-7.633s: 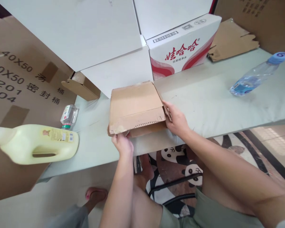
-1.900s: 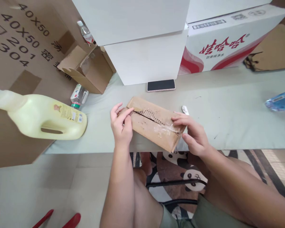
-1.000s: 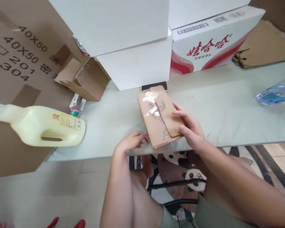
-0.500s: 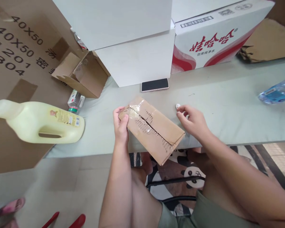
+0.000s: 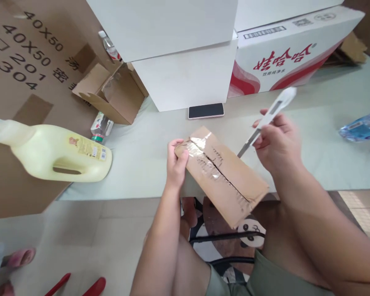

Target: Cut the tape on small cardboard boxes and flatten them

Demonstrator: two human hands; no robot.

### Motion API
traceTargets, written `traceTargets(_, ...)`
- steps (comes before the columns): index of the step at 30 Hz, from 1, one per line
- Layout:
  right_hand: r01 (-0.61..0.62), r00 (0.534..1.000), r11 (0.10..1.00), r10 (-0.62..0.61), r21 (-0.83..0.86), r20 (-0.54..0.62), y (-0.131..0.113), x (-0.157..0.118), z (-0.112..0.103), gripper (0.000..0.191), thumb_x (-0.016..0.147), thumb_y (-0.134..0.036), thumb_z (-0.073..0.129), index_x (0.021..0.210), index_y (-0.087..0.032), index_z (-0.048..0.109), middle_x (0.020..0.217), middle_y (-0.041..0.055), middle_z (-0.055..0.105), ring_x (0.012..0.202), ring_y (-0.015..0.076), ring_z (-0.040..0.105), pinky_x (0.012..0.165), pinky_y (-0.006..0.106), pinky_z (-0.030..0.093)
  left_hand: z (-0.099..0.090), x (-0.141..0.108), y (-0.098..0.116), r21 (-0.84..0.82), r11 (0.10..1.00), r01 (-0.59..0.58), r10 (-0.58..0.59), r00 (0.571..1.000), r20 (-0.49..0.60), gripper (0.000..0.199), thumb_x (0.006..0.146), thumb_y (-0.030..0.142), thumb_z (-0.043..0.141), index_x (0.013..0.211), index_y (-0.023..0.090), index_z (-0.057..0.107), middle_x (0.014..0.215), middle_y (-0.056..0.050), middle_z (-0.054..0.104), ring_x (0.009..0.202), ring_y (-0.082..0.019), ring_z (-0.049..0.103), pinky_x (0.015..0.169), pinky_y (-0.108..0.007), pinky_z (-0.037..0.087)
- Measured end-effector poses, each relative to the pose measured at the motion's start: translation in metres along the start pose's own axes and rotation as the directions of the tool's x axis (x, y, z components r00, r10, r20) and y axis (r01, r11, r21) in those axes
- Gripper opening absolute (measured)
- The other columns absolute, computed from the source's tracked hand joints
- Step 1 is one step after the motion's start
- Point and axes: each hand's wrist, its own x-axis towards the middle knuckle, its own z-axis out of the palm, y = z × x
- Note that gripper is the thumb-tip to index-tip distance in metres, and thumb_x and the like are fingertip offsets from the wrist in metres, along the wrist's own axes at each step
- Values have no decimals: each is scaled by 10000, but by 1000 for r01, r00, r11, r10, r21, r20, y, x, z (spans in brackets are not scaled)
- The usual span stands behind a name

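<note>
A small brown cardboard box [image 5: 225, 176] with clear tape and torn paper along its top seam is tilted over the table's front edge. My left hand [image 5: 176, 163] grips its far left corner, thumb on top and fingers around the side. In my right hand [image 5: 277, 137] is a white box cutter [image 5: 267, 120] with its blade out. The blade points down and left, its tip close to the box's right edge; whether it touches I cannot tell.
Behind the box a phone [image 5: 206, 111] lies before stacked white cartons [image 5: 185, 78]. To the left are a pale yellow jug [image 5: 61, 152], a small bottle [image 5: 100, 126] and an open cardboard box [image 5: 123, 96]. A water bottle [image 5: 362, 126] lies at the right.
My right hand has lifted the box cutter from the table and now holds it raised, blade out. My left hand and the cardboard box have shifted right in view.
</note>
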Motion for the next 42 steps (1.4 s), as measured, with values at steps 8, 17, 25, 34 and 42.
traceTargets(8, 314, 913, 948, -286, -53, 292, -49, -39, 19, 146, 811, -184, 688, 853, -242, 560, 824, -13, 608, 634, 120, 602, 567, 274, 496, 20, -8, -2, 89, 995, -34, 25, 995, 100, 473, 838, 609, 631, 1130, 246, 549, 1043, -54, 601, 966, -222, 585, 891, -364, 473)
traceTargets(17, 446, 828, 761, -151, -471, 540, -48, -40, 21, 41, 849, -266, 597, 821, -237, 589, 864, 35, 700, 783, 197, 647, 713, 338, 503, 20, -8, -3, 53, 998, -18, 13, 995, 97, 462, 837, 596, 638, 1127, 247, 550, 1026, -56, 594, 941, -221, 581, 867, -353, 472)
traceTargets(25, 546, 736, 715, -160, -437, 658, -43, -41, 20, 81, 867, -185, 577, 914, -232, 621, 1039, 58, 724, 985, 224, 683, 829, 347, 529, 20, -8, -2, 52, 998, -18, 13, 995, 97, 454, 844, 588, 634, 1126, 243, 549, 1022, -61, 606, 934, -221, 584, 859, -351, 475)
traceTargets(34, 564, 733, 690, -165, -454, 660, -44, -45, 22, 121, 822, -129, 569, 877, -227, 611, 980, 49, 697, 870, 195, 667, 757, 312, 512, 22, -7, -1, 17, 1000, -3, 1, 994, 111, 463, 836, 587, 643, 1122, 240, 535, 1016, -58, 602, 910, -214, 584, 823, -342, 481)
traceTargets(42, 563, 724, 695, -153, -448, 672, -44, -44, 24, 105, 810, -134, 543, 839, -221, 593, 838, 23, 642, 726, 156, 597, 663, 276, 463, 25, -8, 1, -9, 1000, 18, -17, 995, 100, 448, 832, 574, 654, 1110, 245, 532, 966, -37, 603, 850, -199, 580, 794, -329, 472)
